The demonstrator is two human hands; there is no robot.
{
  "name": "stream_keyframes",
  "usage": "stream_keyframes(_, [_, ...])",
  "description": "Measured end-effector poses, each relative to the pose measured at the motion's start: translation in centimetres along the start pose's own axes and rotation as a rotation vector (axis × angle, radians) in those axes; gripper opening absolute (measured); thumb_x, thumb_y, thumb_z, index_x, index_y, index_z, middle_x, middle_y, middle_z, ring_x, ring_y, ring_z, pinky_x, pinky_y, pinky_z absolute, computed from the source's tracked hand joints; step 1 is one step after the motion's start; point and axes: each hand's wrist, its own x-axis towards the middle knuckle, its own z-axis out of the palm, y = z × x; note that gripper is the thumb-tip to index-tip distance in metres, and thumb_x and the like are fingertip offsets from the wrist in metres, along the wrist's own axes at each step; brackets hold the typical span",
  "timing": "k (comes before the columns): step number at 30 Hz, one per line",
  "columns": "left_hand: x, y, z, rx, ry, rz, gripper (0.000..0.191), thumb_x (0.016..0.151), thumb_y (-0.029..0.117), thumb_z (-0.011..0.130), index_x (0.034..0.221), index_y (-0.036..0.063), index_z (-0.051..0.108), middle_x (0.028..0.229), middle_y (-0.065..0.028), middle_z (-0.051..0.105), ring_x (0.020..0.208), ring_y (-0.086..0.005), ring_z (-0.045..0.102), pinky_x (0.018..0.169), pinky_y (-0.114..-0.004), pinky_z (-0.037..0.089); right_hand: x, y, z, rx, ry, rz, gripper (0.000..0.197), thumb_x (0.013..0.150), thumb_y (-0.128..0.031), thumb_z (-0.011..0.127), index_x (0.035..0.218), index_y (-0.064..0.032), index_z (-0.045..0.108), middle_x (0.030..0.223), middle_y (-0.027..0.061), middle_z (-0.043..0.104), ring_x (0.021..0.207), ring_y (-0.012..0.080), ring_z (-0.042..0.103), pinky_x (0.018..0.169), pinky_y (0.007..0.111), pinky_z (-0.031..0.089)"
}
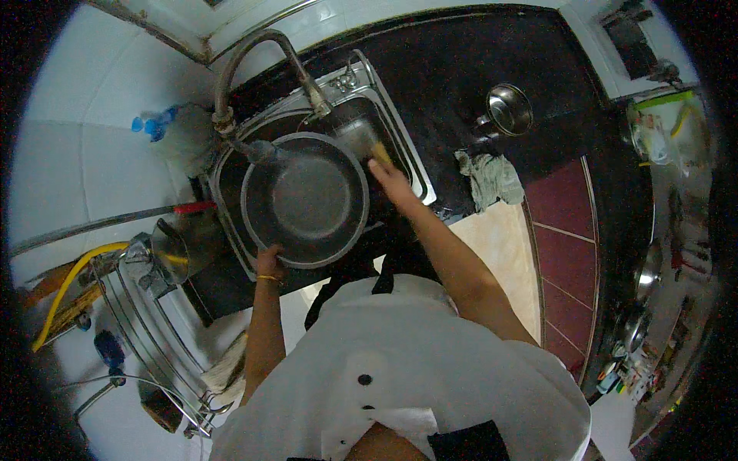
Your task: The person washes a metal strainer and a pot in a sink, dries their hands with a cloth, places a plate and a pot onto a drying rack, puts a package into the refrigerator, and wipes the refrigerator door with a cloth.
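A large round grey basin point(311, 199) lies tilted over the stainless-steel sink point(424, 187), its bare inside facing up. My left hand point(268, 263), with a yellow band at the wrist, grips the basin's near-left rim. To the right of the basin, my right hand point(393, 183) reaches over the sink with a yellow sponge or scrubbing pad point(381, 153) at its fingers; motion blurs it. Above the far side of the basin arches a gooseneck tap point(277, 36). Whether water runs from it I cannot tell.
On the black counter point(438, 69) to the right stand a steel pot point(508, 109) and a crumpled grey-green cloth point(493, 180). A translucent bag point(187, 138) rests against the left wall. At lower left is a wire rack point(147, 322); a red-ended pole point(193, 207) juts toward the sink.
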Motion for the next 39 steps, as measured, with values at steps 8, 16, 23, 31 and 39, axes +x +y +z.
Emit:
stream_keyframes(8, [2.1, -3.0, -2.2, -0.139, 0.107, -0.108, 0.045, 0.067, 0.005, 0.059, 0.110, 0.0062, 0.048, 0.096, -0.0111, 0.058, 0.084, -0.0279, 0.054, 0.073, -0.042, 0.045, 6.4, -11.1, 1.0, -0.816, -0.023, -0.445, 0.048, 0.079, -0.042, 0.055, 0.121, -0.0192, 0.051, 0.119, 0.0167, 0.052, 0.099, 0.0342, 0.055, 0.082, 0.041, 0.046])
stream_keyframes(16, [4.6, -7.2, -5.9, -0.008, 0.248, -0.210, 0.029, 0.070, 0.010, 0.062, 0.097, 0.0036, 0.054, 0.094, -0.0119, 0.058, 0.071, -0.0254, 0.054, 0.064, -0.038, 0.046, 11.3, -15.1, 6.6, -0.936, -0.355, -0.488, 0.045, 0.080, -0.038, 0.053, 0.124, -0.0288, 0.050, 0.125, 0.0068, 0.051, 0.111, 0.0293, 0.050, 0.091, 0.041, 0.041])
stream_keyframes(23, [1.1, -3.8, -3.9, -0.090, 0.104, -0.153, 0.029, 0.069, 0.011, 0.063, 0.094, 0.0013, 0.054, 0.097, -0.0107, 0.058, 0.082, -0.0263, 0.054, 0.072, -0.036, 0.046, 7.9, -13.5, 1.9, -0.656, -0.280, -0.497, 0.040, 0.079, -0.029, 0.055, 0.119, -0.0234, 0.054, 0.112, 0.0112, 0.058, 0.100, 0.0325, 0.055, 0.085, 0.038, 0.044])
stream_keyframes(31, [-4.0, -2.9, -0.8, 0.238, 0.024, 0.134, 0.018, 0.071, 0.009, 0.059, 0.086, -0.0007, 0.057, 0.090, -0.0098, 0.059, 0.078, -0.0255, 0.056, 0.071, -0.038, 0.048, -0.1, -1.2, -10.8, -0.116, 0.253, -0.192, 0.044, 0.082, -0.022, 0.056, 0.124, -0.0125, 0.048, 0.102, 0.0167, 0.061, 0.094, 0.0269, 0.059, 0.083, 0.035, 0.044])
stream_keyframes(39, [-4.0, -3.7, 0.9, -0.074, 0.099, -0.167, 0.012, 0.069, 0.003, 0.057, 0.080, -0.0004, 0.056, 0.077, -0.0107, 0.058, 0.070, -0.0268, 0.059, 0.062, -0.040, 0.050, -5.3, 8.2, -17.0, -0.135, 0.339, -0.078, 0.049, 0.084, -0.016, 0.054, 0.129, -0.0042, 0.039, 0.122, 0.0173, 0.051, 0.113, 0.0249, 0.049, 0.095, 0.031, 0.036])
